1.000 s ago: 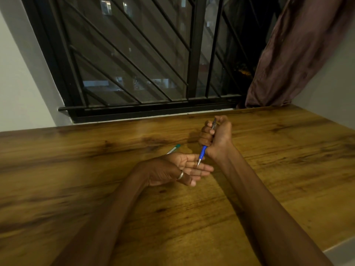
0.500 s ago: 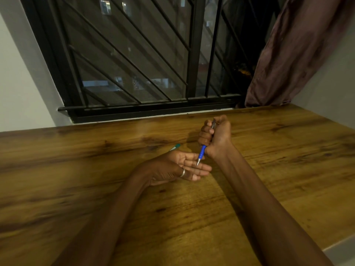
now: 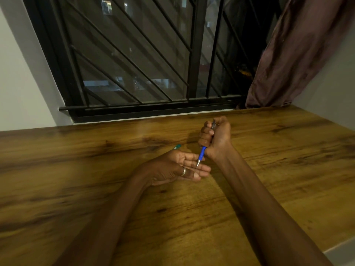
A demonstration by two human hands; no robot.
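Head view: both hands are over the wooden counter [image 3: 288, 169], in front of a barred window [image 3: 134, 64] with a brown curtain [image 3: 299, 54] hanging at its right.

The right hand [image 3: 216, 139] is closed in a fist around a blue pen [image 3: 201, 155]. The pen stands nearly upright. Its metal top pokes out by the thumb, and its blue lower barrel and point come out below the little finger. The left hand [image 3: 172, 167] lies palm up just beside it with its fingers [image 3: 199, 170] straight and relaxed, holding nothing that I can see, and a ring [image 3: 183, 171] is on one finger. The pen's point sits right at those fingers; whether it touches the skin or stops just above cannot be told.

A green-tipped pen [image 3: 176, 147] shows past the far edge of the left hand. Most of it is hidden, so I cannot tell whether it lies on the counter or rests against the hand.

The blue pen looks light, stiff and slim, with a smooth barrel that could slip or roll in a loose hold. The fist holds it securely but gives coarse control of the point. For fine work, a pinch low on the blue section near the point would probably serve better. The point is sharp enough to mark skin, so light pressure seems wise.
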